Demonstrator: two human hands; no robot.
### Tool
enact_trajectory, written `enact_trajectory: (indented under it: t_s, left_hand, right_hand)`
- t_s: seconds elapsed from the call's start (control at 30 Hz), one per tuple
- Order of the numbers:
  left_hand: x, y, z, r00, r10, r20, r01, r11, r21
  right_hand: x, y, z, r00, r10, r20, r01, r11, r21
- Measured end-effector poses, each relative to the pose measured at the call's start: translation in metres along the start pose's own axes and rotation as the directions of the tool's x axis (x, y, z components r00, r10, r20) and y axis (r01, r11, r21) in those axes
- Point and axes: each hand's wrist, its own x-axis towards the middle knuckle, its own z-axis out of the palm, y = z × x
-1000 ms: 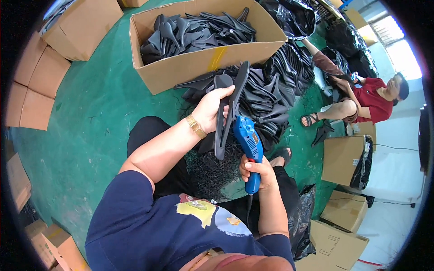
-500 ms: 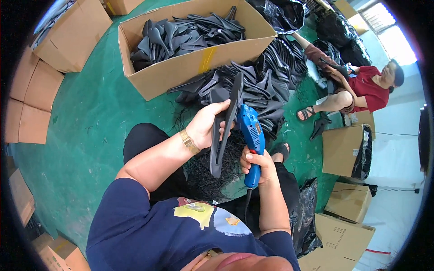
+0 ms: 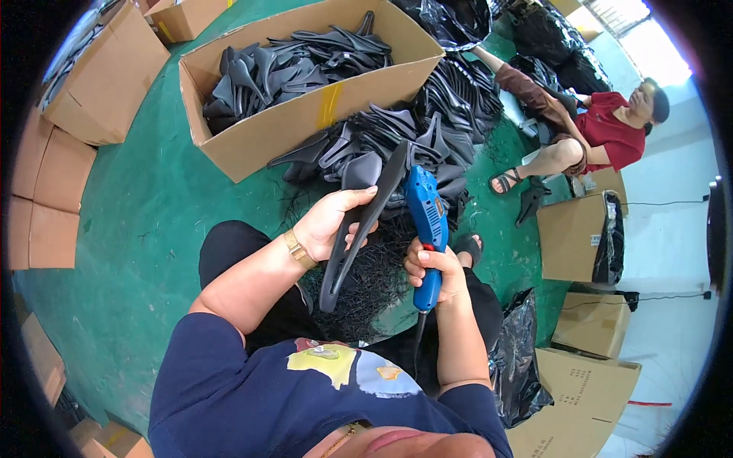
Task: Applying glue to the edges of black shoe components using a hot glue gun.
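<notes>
My left hand (image 3: 332, 221) grips a black bicycle saddle (image 3: 374, 214), its long split nose pointing down toward me and its wide end up and away. In my right hand (image 3: 435, 269) is a blue corded power tool (image 3: 427, 210), fingers wrapped round its handle and its head pointing away from me. The tool's head is close to the saddle's right edge; whether they touch I cannot tell. A black cord (image 3: 419, 336) runs from the handle's lower end toward my lap. Below the saddle lies a heap of thin black trimmings (image 3: 370, 290).
A large cardboard box (image 3: 252, 153) full of black saddles stands ahead, with a saddle pile (image 3: 450, 145) beside it on the green floor (image 3: 137, 244). A co-worker in a red shirt (image 3: 611, 126) sits at the right. Cartons (image 3: 576, 237) and black plastic bags (image 3: 519, 359) line the right side.
The saddle in my left hand has tilted, its nose swinging left and its wide end lowering. The tool stays in my right hand, slightly higher in the picture. The whole view has shifted a little.
</notes>
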Motion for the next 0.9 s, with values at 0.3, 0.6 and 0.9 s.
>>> enact_trajectory:
  t_s: [0.3,0.6,0.9]
  left_hand:
    - [0.006,-0.003,-0.006,0.997,-0.058,0.054,0.058,0.998,0.006]
    - [0.011,-0.004,-0.011,0.997,-0.041,-0.069,0.045,0.997,0.064]
    - [0.021,-0.029,0.008,0.910,0.412,0.044,-0.231,0.418,0.879]
  right_hand:
    - [0.001,-0.022,-0.017,0.989,-0.150,0.006,0.148,0.981,0.127]
    - [-0.024,-0.057,-0.039,0.866,-0.459,-0.200,0.464,0.885,-0.025]
    - [-0.007,-0.043,-0.011,0.887,-0.426,-0.176,0.335,0.857,-0.391]
